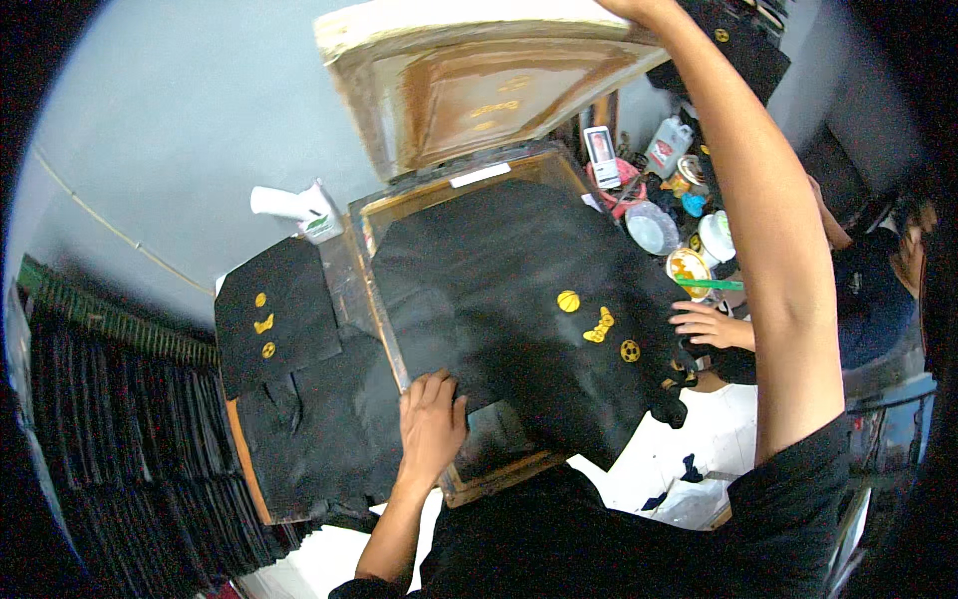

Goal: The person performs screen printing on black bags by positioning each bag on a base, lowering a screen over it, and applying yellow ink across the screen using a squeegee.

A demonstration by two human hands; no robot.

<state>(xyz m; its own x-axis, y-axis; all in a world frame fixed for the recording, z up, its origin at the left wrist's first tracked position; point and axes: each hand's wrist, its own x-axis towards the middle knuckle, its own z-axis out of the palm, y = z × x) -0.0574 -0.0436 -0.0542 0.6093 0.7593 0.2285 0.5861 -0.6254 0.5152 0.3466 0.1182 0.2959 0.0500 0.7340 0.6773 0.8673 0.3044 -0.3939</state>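
Note:
Overhead, my right hand grips the upper edge of a raised screen-printing frame, its fingers partly cut off by the picture's top. The frame tilts up from the far end of a wooden-edged printing board. Over that board lies a black cloth piece with a yellow ball, a game-controller shape and a second ball printed at its right. My left hand rests on the board's near left edge, fingers stretched over the black cloth and thumb apart.
Another person's hand is by the cloth's right edge. Beyond are paint tubs, a clear bowl, a white jug and a green stick. At left are printed black cloth, a white bottle and stacked black cloths.

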